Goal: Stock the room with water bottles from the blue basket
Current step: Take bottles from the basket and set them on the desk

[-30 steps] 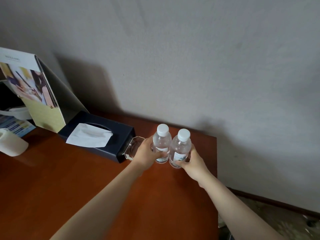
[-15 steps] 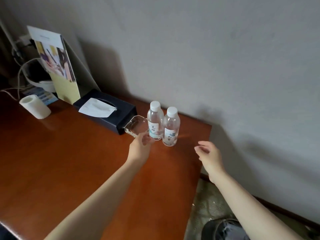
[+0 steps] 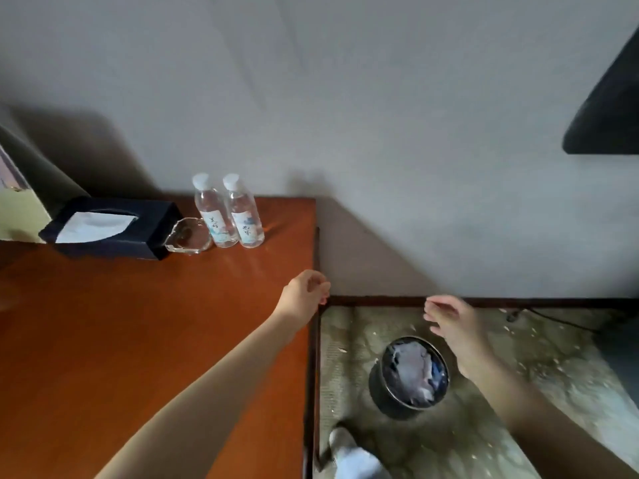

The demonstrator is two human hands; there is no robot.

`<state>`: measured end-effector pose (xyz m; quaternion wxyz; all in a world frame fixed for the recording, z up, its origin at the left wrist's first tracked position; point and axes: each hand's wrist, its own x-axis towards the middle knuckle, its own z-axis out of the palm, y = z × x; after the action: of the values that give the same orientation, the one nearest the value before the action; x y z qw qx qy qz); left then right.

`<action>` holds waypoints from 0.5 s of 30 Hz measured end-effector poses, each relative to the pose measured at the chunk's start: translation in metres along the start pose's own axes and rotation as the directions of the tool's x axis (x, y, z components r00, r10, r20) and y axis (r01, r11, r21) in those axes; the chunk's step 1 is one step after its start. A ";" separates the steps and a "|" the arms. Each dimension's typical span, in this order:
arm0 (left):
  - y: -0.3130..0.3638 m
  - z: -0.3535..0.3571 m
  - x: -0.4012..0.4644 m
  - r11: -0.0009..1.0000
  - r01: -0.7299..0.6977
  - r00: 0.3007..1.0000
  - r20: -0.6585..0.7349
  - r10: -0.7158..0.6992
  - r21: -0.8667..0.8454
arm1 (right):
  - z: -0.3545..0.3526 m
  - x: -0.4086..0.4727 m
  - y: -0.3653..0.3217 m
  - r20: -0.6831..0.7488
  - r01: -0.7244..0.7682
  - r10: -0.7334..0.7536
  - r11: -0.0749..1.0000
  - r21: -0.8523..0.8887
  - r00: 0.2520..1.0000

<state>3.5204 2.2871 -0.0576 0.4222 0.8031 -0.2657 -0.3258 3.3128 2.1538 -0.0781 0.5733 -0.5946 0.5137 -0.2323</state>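
Two clear water bottles with white caps, the left bottle [image 3: 214, 216] and the right bottle [image 3: 243, 216], stand upright side by side at the back right of the wooden desk [image 3: 121, 340], close to the wall. My left hand [image 3: 304, 295] hovers over the desk's right edge, fingers loosely curled, holding nothing. My right hand [image 3: 453, 323] hangs over the floor beyond the desk, fingers relaxed and empty. No blue basket is in view.
A glass ashtray [image 3: 188, 236] sits just left of the bottles, beside a dark tissue box [image 3: 110, 226]. A brochure stand [image 3: 20, 202] is at far left. On the floor stand a dark waste bin [image 3: 409, 375] and my shoe [image 3: 352, 454]. A dark object [image 3: 608, 108] juts in at upper right.
Both hands have let go of the bottles and pulled back toward the desk's right edge. The view has swung right, showing the floor and the bin.
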 end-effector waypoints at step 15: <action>0.112 0.238 -0.081 0.971 -0.223 0.880 0.447 0.162 0.087 | -0.267 -0.118 0.083 -0.470 -0.055 0.129 0.984 0.168 0.873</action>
<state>3.2736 2.1675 -0.0408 0.3265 0.7062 -0.4534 -0.4349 3.0100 2.1538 -0.0546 0.4819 -0.4488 0.6482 -0.3823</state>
